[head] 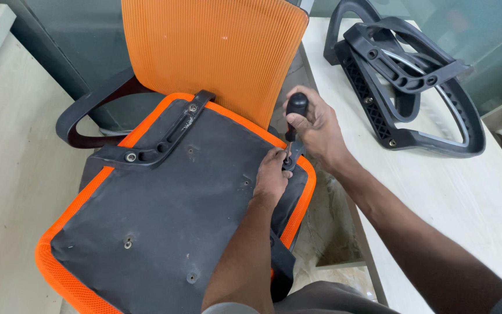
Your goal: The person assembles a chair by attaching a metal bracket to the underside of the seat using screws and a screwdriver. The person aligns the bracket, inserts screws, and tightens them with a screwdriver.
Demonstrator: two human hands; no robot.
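An office chair seat (164,203) lies upside down in front of me, orange mesh at its rim and black fabric over its underside. My right hand (318,125) grips a black-handled screwdriver (295,110), held upright with its tip at the seat's right edge. My left hand (271,174) rests on the seat beside the tip, fingers pinched around the screwdriver's shaft or a screw there. A black armrest bracket (158,139) is bolted across the seat's far left corner. The orange mesh backrest (216,52) stands behind.
Two black plastic chair armrests (408,81) lie stacked on the white table (466,203) to my right. The seat's underside shows several screw holes and bolts. A dark curved armrest (82,119) sticks out at the left. Pale floor lies to the left.
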